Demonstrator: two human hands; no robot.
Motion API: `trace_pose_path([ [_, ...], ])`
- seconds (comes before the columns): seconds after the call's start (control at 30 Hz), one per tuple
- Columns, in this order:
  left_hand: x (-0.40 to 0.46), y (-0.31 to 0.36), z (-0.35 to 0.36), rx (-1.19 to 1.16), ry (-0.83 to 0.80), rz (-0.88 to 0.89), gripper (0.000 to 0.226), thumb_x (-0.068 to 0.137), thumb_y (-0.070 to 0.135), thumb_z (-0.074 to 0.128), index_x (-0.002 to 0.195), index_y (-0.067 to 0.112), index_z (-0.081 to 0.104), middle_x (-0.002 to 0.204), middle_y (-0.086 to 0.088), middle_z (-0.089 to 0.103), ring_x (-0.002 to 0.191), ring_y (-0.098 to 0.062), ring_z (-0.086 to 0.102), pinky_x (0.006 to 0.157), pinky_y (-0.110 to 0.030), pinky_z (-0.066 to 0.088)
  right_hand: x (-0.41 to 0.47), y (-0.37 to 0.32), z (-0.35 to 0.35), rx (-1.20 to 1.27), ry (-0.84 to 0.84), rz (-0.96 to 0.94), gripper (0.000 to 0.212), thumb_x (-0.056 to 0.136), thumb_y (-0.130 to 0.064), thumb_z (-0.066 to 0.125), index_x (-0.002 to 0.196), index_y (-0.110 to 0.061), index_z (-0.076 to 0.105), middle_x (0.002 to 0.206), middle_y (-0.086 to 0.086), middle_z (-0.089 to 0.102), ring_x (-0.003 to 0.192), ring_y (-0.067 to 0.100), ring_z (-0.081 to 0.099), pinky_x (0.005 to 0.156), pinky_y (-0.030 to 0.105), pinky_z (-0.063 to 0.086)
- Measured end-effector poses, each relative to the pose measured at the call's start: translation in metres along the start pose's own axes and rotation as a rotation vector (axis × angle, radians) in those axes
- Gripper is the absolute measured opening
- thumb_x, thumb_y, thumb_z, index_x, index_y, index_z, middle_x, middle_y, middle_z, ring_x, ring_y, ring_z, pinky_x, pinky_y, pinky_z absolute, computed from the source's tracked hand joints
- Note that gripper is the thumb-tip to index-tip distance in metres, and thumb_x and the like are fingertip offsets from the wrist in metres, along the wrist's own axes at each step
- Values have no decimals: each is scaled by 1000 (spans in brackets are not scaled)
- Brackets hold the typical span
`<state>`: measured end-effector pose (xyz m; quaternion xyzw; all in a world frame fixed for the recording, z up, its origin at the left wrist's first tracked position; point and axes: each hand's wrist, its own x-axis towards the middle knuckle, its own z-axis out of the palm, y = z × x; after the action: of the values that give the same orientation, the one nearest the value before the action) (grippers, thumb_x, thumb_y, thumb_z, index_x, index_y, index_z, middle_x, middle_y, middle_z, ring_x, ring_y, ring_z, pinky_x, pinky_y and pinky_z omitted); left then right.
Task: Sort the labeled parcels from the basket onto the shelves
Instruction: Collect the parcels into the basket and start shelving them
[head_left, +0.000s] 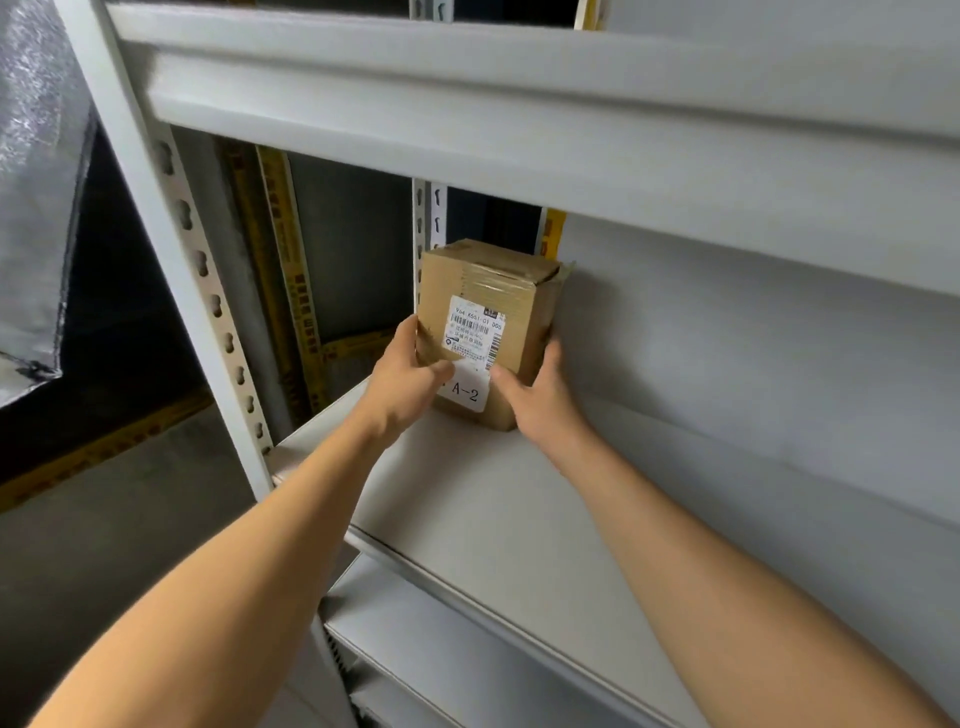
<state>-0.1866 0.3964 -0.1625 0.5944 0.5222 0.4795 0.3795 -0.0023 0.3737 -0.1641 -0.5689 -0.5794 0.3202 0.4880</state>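
A small brown cardboard parcel stands upright at the back left of a grey shelf board. It carries a white shipping label with a barcode and a white tag reading A-2 near its lower edge. My left hand grips the parcel's left side, thumb across the front. My right hand holds its right side, fingers behind the box. The parcel's base rests on the board. The basket is out of view.
The white metal shelf beam above runs close over the parcel. A perforated upright post stands at the left. A lower shelf shows below. Grey floor with yellow tape lies to the left.
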Motion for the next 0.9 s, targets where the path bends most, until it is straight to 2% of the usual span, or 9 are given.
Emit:
trace_pose_path([
  [0.13,-36,11,3,-20,19,89,62,85,39,69,138,54,41,135,11,55,122,-17,59,96,-42,59,-33,-6,-25,95,-8,-16,79,105,-23,66,167,-20,18,157,0,54,141,15,54,122,45,41],
  [0.2,-56,19,11,-29,11,103,59,87,45,69,138,57,43,135,5,50,121,-20,60,91,-39,61,-54,-8,-44,119,7,-25,71,106,-30,64,166,-28,24,152,-6,59,136,12,58,119,46,45],
  [0.33,-103,40,45,-88,-100,160,54,101,32,67,148,49,47,139,-2,47,124,-26,63,89,-46,65,-111,-7,-97,132,67,-33,62,106,-42,62,160,-44,32,139,-16,67,125,4,65,112,43,52],
  [0.43,-152,61,80,-126,-177,177,59,102,39,67,153,53,42,146,3,46,129,-25,60,87,-42,65,-167,-5,-146,149,144,-16,61,104,-49,62,156,-55,33,134,-18,70,116,-3,68,106,39,56],
  [0.5,-190,76,106,-142,-254,202,60,100,50,65,153,59,38,151,6,52,131,-22,60,94,-48,63,-207,-3,-182,153,209,12,59,103,-53,62,154,-58,34,132,-16,70,116,-1,69,104,40,58],
  [0.57,-227,92,135,-157,-334,233,60,97,57,63,150,64,37,144,15,62,127,-15,63,96,-47,62,-248,-1,-219,150,267,48,56,102,-56,61,153,-58,37,132,-12,71,117,6,70,102,45,59],
  [0.7,-295,119,198,-204,-486,275,56,101,48,64,151,59,42,135,20,69,118,-8,68,94,-42,63,-334,3,-288,139,393,104,31,104,-54,59,125,-73,48,127,-11,75,115,8,72,102,45,60],
  [0.77,-329,132,228,-231,-557,300,57,99,46,64,151,55,44,133,18,70,116,-9,70,93,-37,63,-377,4,-319,118,478,130,31,103,-56,59,119,-78,46,125,-12,75,115,7,72,104,43,58],
  [0.9,-390,159,286,-254,-699,320,55,97,47,62,149,57,46,127,18,72,110,-3,70,89,-29,63,-461,5,-375,129,628,202,38,96,-67,62,120,-86,40,123,-17,75,112,4,73,93,37,62],
])
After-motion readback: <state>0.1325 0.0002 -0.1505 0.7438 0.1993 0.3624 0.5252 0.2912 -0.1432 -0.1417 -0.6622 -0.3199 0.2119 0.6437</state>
